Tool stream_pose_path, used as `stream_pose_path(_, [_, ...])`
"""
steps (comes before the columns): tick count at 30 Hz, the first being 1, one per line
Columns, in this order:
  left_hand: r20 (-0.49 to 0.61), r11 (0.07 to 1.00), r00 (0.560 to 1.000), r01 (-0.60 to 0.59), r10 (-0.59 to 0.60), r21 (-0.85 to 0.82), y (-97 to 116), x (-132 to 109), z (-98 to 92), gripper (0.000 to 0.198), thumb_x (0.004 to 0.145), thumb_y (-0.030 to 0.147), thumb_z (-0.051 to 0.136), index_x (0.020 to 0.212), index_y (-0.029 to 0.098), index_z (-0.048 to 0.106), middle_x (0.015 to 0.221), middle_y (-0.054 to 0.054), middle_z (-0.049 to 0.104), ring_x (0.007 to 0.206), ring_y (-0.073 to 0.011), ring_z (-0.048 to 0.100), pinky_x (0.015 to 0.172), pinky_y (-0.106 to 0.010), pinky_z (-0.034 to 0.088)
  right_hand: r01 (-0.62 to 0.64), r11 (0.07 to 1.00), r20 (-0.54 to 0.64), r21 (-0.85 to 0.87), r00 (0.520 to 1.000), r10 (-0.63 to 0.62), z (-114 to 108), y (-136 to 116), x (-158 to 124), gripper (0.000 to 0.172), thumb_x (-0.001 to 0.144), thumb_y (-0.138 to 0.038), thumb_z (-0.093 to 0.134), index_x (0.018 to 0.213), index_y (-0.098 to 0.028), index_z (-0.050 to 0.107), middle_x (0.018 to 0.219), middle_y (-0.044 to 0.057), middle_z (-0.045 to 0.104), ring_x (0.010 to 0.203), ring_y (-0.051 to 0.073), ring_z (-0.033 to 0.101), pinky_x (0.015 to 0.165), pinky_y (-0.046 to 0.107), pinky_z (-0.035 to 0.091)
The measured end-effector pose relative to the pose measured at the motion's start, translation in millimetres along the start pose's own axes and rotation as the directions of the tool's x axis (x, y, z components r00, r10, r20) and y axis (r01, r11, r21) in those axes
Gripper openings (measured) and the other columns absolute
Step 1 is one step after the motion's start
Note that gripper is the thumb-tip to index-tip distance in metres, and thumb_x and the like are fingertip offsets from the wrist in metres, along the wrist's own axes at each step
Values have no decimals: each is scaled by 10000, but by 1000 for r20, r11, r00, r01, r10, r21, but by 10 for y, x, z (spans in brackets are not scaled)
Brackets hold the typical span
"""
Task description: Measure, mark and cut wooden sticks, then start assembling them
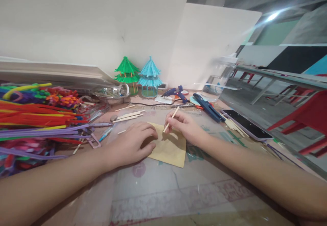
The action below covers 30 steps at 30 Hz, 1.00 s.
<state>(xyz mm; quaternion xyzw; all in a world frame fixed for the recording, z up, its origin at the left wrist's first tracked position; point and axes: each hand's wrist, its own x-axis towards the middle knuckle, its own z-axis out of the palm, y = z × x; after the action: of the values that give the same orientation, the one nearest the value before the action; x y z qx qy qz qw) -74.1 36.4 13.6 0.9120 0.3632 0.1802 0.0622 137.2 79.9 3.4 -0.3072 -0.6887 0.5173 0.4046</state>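
Observation:
My right hand (180, 125) pinches a short pale wooden stick (174, 113), held slanted above a yellowish sheet that looks like sandpaper (170, 152). The stick's lower end is close to the sheet; whether it touches I cannot tell. On the sheet's left edge rests my left hand (135, 140), its fingers loosely bent and thumb apart, with nothing in its grip. Several similar wooden sticks (129, 116) lie just beyond the left hand.
Colourful pipe cleaners (38, 117) are heaped at the left. At the back stand a green tiered model (126, 71) and a blue one (150, 73). A glue gun (176, 92), dark blue cutters (208, 107), a phone (246, 124) and a plastic jug (219, 76) lie or stand rightward.

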Motion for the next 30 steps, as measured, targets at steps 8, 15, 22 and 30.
stream_pose_path(8, [-25, 999, 1000, -14, 13, -51, 3, 11, 9, 187, 914, 264, 501, 1022, 201, 640, 1025, -66, 650, 1016, -213, 566, 900, -375, 451, -167, 886, 193, 433, 977, 90, 65, 4, -8, 337, 675, -414, 836, 755, -164, 625, 671, 2, 705, 607, 95, 629, 617, 212, 486])
stream_pose_path(15, [-144, 993, 983, -118, 115, -13, -2, 10, -30, 204, 953, 296, 489, 1021, 218, 665, 1056, -47, 661, 1008, -198, 564, 904, -372, 424, -191, 864, 234, 465, 968, 87, 55, 45, 0, 295, 715, -391, 816, 798, -163, 648, 705, 22, 730, 654, 112, 658, 636, 222, 499])
stream_pose_path(22, [-179, 986, 971, -164, 161, -7, -2, 8, -40, 158, 944, 281, 521, 952, 223, 667, 1019, -28, 666, 991, -171, 588, 887, -329, 430, -168, 883, 255, 438, 965, 57, 65, 66, -5, 299, 745, -389, 795, 825, -158, 624, 729, 16, 728, 648, 102, 649, 641, 228, 481])
stream_pose_path(30, [-202, 982, 962, -191, 186, -3, -17, 5, -43, 183, 949, 258, 503, 886, 214, 669, 978, -37, 676, 953, -176, 593, 850, -328, 437, -163, 897, 272, 410, 961, 50, 69, 55, -8, 305, 750, -402, 788, 817, -162, 612, 699, 14, 728, 673, 114, 675, 643, 227, 476])
